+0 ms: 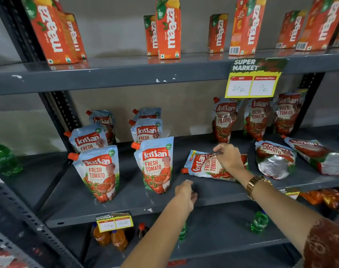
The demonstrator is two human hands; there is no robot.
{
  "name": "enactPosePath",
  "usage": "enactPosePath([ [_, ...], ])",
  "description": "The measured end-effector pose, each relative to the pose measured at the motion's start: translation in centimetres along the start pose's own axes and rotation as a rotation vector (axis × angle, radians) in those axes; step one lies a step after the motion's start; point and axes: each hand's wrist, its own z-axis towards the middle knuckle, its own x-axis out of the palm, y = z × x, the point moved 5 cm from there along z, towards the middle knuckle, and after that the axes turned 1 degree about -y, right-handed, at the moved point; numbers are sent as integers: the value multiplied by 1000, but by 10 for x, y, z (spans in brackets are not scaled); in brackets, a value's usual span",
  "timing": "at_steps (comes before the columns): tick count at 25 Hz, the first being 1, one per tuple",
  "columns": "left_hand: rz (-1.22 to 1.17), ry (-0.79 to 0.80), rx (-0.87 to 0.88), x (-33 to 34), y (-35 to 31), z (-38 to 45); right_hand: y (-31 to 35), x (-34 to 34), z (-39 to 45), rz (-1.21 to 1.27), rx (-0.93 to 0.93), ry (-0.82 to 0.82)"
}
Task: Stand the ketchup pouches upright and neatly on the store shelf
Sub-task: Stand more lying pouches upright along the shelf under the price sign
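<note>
On the grey middle shelf [213,192], several Kissan ketchup pouches stand upright in two columns at the left, the front ones being one pouch [98,171] and another [155,163]. One pouch [201,165] lies flat in the middle, its orange cap pointing left. My right hand [227,156] rests on it, fingers pinching its upper edge. My left hand [186,194] hovers over the shelf's front edge, holding nothing. Two more pouches, a nearer one [275,159] and a farther one [319,155], lie flat at the right. Three pouches [257,118] stand against the back wall.
Orange Maaza juice cartons [167,29] stand on the shelf above. A yellow price tag [251,82] hangs from that shelf's edge. Green bottles [4,157] stand at far left, and bottles [110,236] sit on the lower shelf. A dark slotted upright [62,117] borders the left side.
</note>
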Motion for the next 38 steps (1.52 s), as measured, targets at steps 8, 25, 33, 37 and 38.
enactPosePath([
  [8,71,45,44,67,16,7,-33,-21,34,-516,-144,289],
  [25,294,-305,226,71,-11,36,-77,12,36,94,327,653],
  [33,520,-391,596,90,-39,9,-83,7,35,607,537,307],
  [37,572,-293,882,94,-71,-5,-65,-9,41,572,337,93],
  [38,581,-256,926,94,-74,-6,-64,-13,39,548,281,29],
])
